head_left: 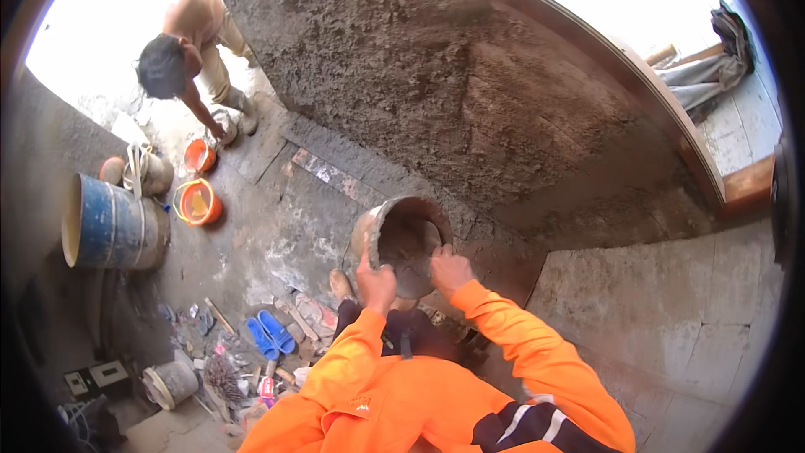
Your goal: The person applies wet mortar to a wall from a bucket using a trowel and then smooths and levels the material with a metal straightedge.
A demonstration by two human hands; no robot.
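A mortar-crusted bucket (362,231) is tilted in front of me, its mouth toward me and its inside coated with wet grey-brown mortar (407,245). At its left rim my left hand (376,284) is closed on the edge, one finger stretched up along the side. My right hand (451,271) is a closed fist at the right side of the mouth. Whether it grips the rim or a tool handle is hidden. A smooth grey patch (412,282) shows low in the mouth, too unclear to name.
A rough, freshly rendered wall (377,59) rises ahead. Another person (197,42) bends at far left near two orange buckets (199,203). A blue drum (113,222) stands left. Blue slippers (270,333), rubble and a whitish bucket (170,384) lie lower left.
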